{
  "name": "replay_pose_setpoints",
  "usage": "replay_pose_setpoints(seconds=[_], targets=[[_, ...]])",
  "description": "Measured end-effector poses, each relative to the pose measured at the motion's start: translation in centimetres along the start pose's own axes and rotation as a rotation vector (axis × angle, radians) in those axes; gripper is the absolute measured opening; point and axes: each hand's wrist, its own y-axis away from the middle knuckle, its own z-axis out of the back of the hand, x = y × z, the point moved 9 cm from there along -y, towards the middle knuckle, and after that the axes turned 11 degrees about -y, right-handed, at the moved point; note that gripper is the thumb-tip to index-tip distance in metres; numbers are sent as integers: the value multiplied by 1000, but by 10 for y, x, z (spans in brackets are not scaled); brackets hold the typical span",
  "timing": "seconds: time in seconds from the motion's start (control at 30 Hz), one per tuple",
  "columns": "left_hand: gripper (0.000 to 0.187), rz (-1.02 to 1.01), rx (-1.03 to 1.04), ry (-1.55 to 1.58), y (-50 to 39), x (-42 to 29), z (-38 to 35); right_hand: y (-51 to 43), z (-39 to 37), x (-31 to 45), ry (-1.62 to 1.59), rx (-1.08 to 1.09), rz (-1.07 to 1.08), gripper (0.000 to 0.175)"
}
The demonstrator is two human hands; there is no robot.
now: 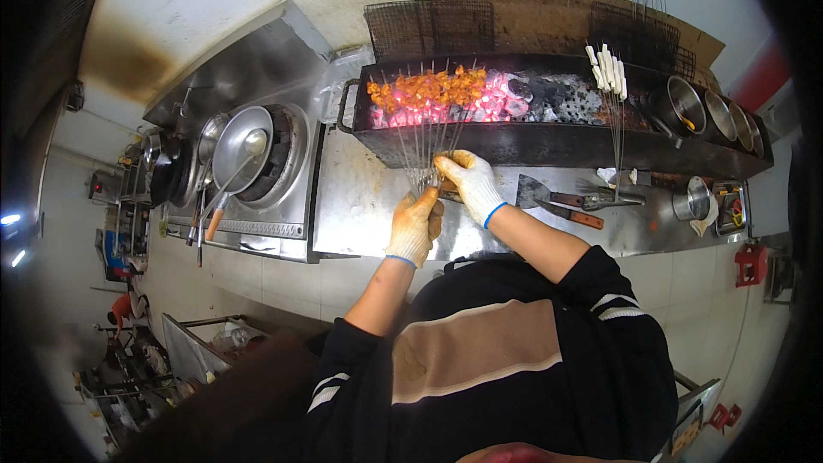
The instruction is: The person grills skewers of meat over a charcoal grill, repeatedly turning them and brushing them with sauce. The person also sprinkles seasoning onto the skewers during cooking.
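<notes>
A fan of metal skewers [424,145] threaded with orange-red meat pieces [427,89] lies over glowing coals [498,99] at the left part of a long black charcoal grill [463,146]. My left hand [415,222], in a stained white knit glove, grips the gathered handle ends. Just above it, my right hand [469,177], gloved the same way, has thumb and fingers at the same bunch of skewers. Parts of the handles are hidden by the gloves. A second bunch of skewers with white pieces [607,72] rests across the grill farther right.
A metal scraper [532,193], a wooden-handled knife [582,218] and tongs [617,200] lie on the steel counter [360,206]. Metal bowls [687,105] sit at the grill's right end. Leftward, a wok [243,148] holding a ladle [255,143] stands by a burner. Another person [123,307] is far left.
</notes>
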Motion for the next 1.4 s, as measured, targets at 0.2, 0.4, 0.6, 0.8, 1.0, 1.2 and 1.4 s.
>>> replay_pose_setpoints(seconds=[0.2,0.4,0.6,0.8,1.0,1.2,1.4], targets=[[22,50,-11,-23,1,2,1,5,1,8,7,-24,-32,38],[21,55,-35,-34,1,-1,-2,8,6,14,-50,45,-53,34],[22,63,-47,-25,5,-4,-4,-2,-8,5,1,140,-109,32],[23,84,-56,16,7,0,0,-1,-17,-8,-108,189,-149,32],[24,91,65,98,6,6,0,-1,-18,-16,-95,162,-127,31],[37,191,187,299,-5,12,0,-6,-25,-17,-154,152,-121,30],[36,261,168,338,-9,15,12,-6,-32,-20,-151,152,-115,28]])
